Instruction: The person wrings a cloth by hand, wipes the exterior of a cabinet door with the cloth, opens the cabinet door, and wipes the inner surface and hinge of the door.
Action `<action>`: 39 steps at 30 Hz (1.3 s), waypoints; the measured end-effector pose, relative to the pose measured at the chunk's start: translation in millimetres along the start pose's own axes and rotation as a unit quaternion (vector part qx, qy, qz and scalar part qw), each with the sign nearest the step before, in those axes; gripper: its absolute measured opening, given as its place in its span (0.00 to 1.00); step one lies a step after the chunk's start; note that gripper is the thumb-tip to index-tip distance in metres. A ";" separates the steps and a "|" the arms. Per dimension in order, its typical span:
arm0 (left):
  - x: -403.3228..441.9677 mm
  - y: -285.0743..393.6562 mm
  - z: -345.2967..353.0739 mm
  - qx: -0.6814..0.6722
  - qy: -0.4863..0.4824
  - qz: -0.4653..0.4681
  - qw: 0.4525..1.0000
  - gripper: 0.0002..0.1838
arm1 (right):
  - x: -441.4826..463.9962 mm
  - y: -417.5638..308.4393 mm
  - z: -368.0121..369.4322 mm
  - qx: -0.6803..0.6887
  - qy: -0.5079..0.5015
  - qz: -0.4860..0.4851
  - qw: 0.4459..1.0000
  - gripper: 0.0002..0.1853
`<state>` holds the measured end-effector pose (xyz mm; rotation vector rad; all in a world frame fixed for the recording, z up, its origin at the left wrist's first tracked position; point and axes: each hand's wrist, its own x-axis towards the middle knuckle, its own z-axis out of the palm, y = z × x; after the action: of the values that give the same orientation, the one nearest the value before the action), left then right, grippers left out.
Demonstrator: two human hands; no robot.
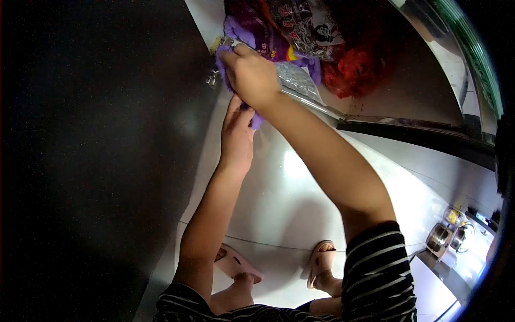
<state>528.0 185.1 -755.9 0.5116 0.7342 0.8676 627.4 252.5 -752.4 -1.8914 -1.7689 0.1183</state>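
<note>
My right hand (pixel 251 75) is closed on a purple fuzzy cloth (pixel 222 58) at the metal edge of an open cabinet. Just below it, my left hand (pixel 237 134) touches the lower part of the same cloth, its fingers bent and partly hidden by my right wrist. A bit of the cloth hangs beside the left fingers. Near the right hand, a metal hinge (pixel 212 79) shows on the edge of the dark door panel (pixel 96 150).
Inside the cabinet are plastic packages (pixel 311 27), a silvery padded sheet (pixel 296 80) and a red plastic bag (pixel 351 72). Metal pots (pixel 439 238) stand at the lower right. My feet in pink slippers (pixel 238 264) are on the pale tiled floor (pixel 273 214).
</note>
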 end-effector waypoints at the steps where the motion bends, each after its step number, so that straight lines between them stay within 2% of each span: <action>1: 0.7 0.9 0.2 -0.007 -0.001 0.008 1.000 0.24 | 0.5 -2.1 2.9 0.021 0.006 0.036 0.999 0.13; 2: 0.7 2.2 0.6 -0.013 -0.001 0.016 1.000 0.25 | 1.2 -3.8 4.6 0.042 0.012 0.071 0.996 0.14; 5: -3.9 7.2 3.0 0.000 0.007 0.050 0.999 0.26 | 4.7 -2.4 11.9 0.101 0.085 0.093 0.987 0.15; 9: -9.6 7.8 -3.1 0.010 0.021 0.016 1.000 0.25 | -1.3 -10.5 -5.6 0.123 -0.034 0.083 0.988 0.15; 10: -11.2 5.2 -5.6 0.014 0.027 0.011 0.999 0.25 | -0.1 -9.4 -4.9 0.126 -0.037 0.090 0.987 0.16; 14: -11.9 9.9 -3.6 0.023 -0.027 0.030 0.999 0.22 | 1.5 -21.3 -17.1 0.021 -0.069 0.063 0.995 0.15; 16: -11.5 5.6 -7.4 0.010 0.014 0.015 1.000 0.21 | -4.3 -31.4 -15.2 -0.060 -0.083 0.048 0.994 0.15; 19: -10.6 5.5 -6.1 0.023 0.034 0.016 0.999 0.20 | -12.0 -29.8 -12.7 0.027 -0.020 0.069 0.997 0.13; 25: -7.6 2.9 -20.1 0.041 0.042 0.044 0.997 0.17 | -7.7 -36.8 0.1 0.107 0.052 0.204 0.972 0.14; 28: -11.5 9.3 -24.3 0.047 0.042 0.043 0.997 0.18 | -3.6 -42.1 -5.2 0.137 -0.012 0.266 0.954 0.14; 31: -21.4 7.8 -24.7 0.069 0.081 0.001 0.994 0.20 | -26.0 -42.3 0.2 0.036 -0.126 0.192 0.973 0.14; 32: -23.9 6.9 -24.7 0.080 0.101 -0.017 0.992 0.21 | -35.7 -37.4 4.1 0.055 -0.100 0.167 0.979 0.13; 35: -32.9 3.3 -30.7 0.127 0.042 0.018 0.991 0.20 | -33.8 -30.7 -13.1 0.182 -0.034 0.263 0.947 0.16; 37: -32.4 9.7 -29.8 0.127 0.012 0.048 0.991 0.22 | -26.5 -26.6 -13.5 0.232 0.087 0.228 0.942 0.17; 39: -29.3 19.0 -22.5 0.104 0.004 0.066 0.992 0.24 | -15.9 -27.5 2.7 0.233 0.113 0.192 0.947 0.17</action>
<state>489.0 173.9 -747.1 0.7486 0.8097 0.9224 599.4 238.1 -747.2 -1.7823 -1.0851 0.4080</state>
